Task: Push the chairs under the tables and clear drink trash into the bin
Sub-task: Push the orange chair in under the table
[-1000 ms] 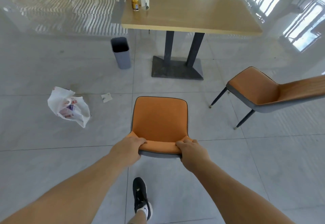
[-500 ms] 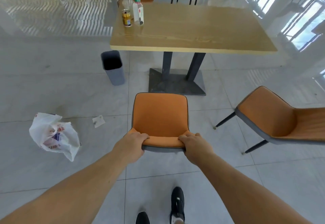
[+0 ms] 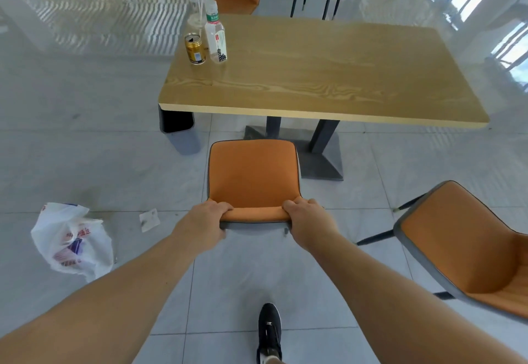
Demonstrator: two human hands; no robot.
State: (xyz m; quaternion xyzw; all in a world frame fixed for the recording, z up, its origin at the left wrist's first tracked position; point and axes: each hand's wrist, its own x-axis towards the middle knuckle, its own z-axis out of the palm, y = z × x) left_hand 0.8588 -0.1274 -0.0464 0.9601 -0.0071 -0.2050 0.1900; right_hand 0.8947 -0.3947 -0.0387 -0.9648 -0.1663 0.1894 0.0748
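An orange chair (image 3: 253, 173) with a grey shell stands in front of me, its seat front just short of the wooden table (image 3: 328, 78). My left hand (image 3: 207, 222) and my right hand (image 3: 310, 220) both grip the top of its backrest. On the table's far left corner stand a gold can (image 3: 195, 49), a clear plastic bottle (image 3: 216, 39) with a green cap, and a clear cup with a straw (image 3: 197, 6). A grey bin (image 3: 180, 132) sits on the floor, partly hidden under the table's left end.
A second orange chair (image 3: 463, 246) stands angled at the right, away from the table. A white plastic bag (image 3: 71, 243) and a paper scrap (image 3: 149, 219) lie on the floor at the left. The table's dark pedestal base (image 3: 320, 160) is ahead. More chairs stand beyond the table.
The chair has moved forward toward the table with both hands on its backrest. I have walked after it, so the table, bin and drinks appear closer.
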